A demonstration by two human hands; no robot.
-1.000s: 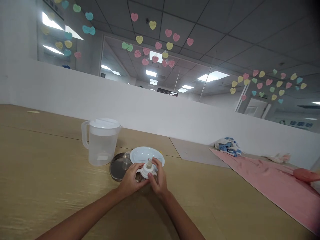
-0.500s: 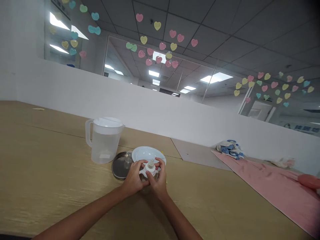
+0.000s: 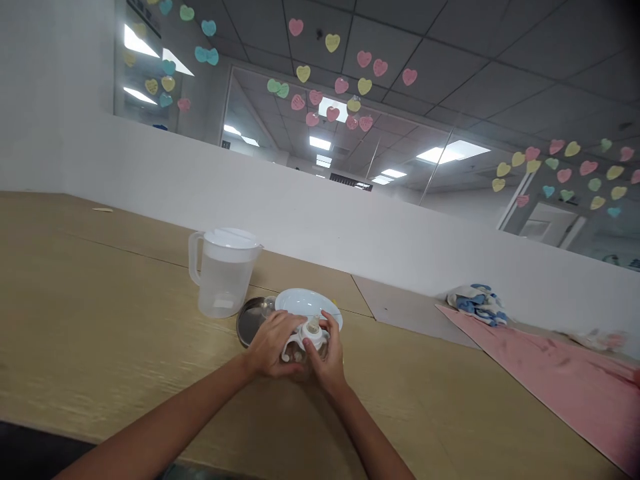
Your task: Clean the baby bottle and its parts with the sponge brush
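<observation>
Bottle [image 3: 313, 335]: found between both hands, in front of the plate; white collar and side handle visible, clear teat pointing up. Whether its base touches the counter cannot be told.
Left hand [image 3: 274, 343]: fingers closed around the bottle's left side, beside the curved white handle.
Right hand [image 3: 330, 357]: fingers gripping the right side, thumb against the front of the collar.
Plate [image 3: 305, 301]: pale and oval, just behind the hands, its near edge partly covered by them.
Tray [image 3: 247, 325]: dark metal, rounded, left of the plate; a clear dome-like piece [image 3: 269, 307] shows at its right side, exact kind unclear.
Pitcher [image 3: 225, 277]: translucent, upright, white lid on, handle to the left; stands behind and left of the tray.
Counter [image 3: 125, 327]: brown-gold surface, seams visible toward the wall.
Cloths: pink one [image 3: 550, 373] spread at right; blue-and-white one [image 3: 477, 303] bunched near its far corner.
</observation>
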